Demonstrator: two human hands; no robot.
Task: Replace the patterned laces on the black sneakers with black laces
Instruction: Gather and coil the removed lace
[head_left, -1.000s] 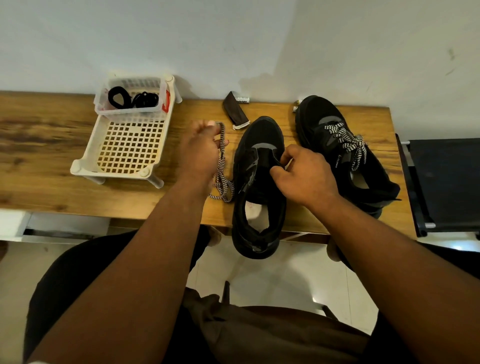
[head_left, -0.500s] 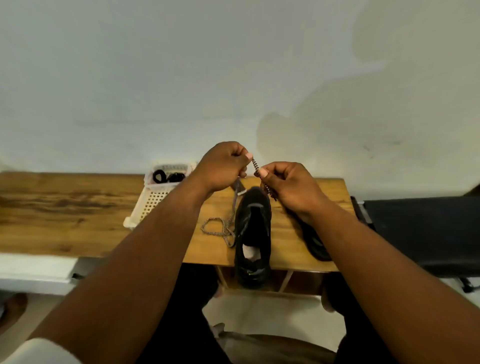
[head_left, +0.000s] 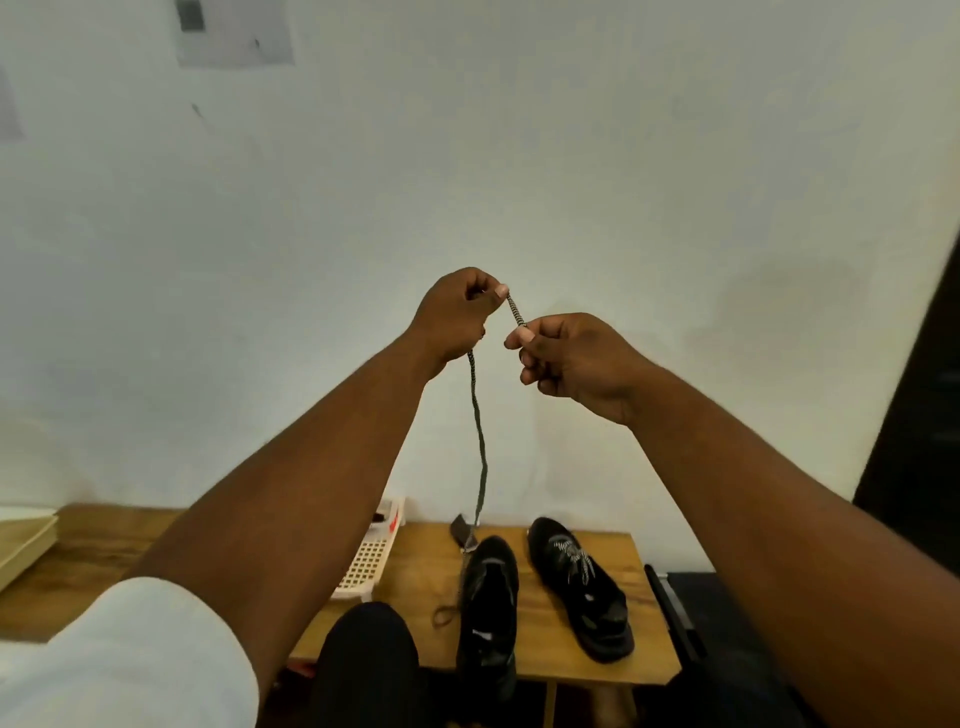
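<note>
Both hands are raised high in front of the wall. My left hand (head_left: 457, 314) and my right hand (head_left: 571, 358) pinch a short stretch of the black-and-white patterned lace (head_left: 478, 431) between them. The rest of the lace hangs down from my left hand to the table beside the left black sneaker (head_left: 491, 592), which has no lace. The right black sneaker (head_left: 576, 587) lies next to it with its patterned lace in place.
A white plastic basket (head_left: 371, 561) stands on the wooden table (head_left: 421, 577) left of the shoes, partly behind my left arm. A small dark object (head_left: 461, 530) lies behind the left sneaker. A black seat (head_left: 691, 603) stands at the right.
Both hands have risen well above the table, drawing the patterned lace up with them. The view has tilted upward, so the shoes now sit low in the frame.
</note>
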